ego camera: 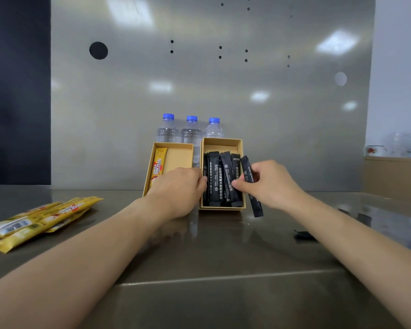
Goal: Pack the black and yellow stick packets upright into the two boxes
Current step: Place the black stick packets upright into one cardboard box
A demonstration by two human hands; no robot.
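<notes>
The right hand (271, 184) pinched a black packet (250, 184) between thumb and curled fingers, the stick tilted, its top just right of the packets already standing in the right box (223, 143) and its lower end hanging outside that box's right wall, above the counter (223, 257). Just left of those fingertips stood a row of black packets (220, 179), leaning slightly, filling most of the box. The left hand (178, 191) lay over the gap between the two boxes, fingers curled together, their tips touching the leftmost black packet at the right box's left wall; whether they gripped it I could not tell. Behind that hand's knuckles sat the left box (173, 148), with one yellow packet (158, 165) standing against its left wall. Well left of the left hand, more yellow packets (40, 219) lay flat in a loose pile on the counter. Beyond both hands, behind the boxes, stood three bottles (191, 131).
</notes>
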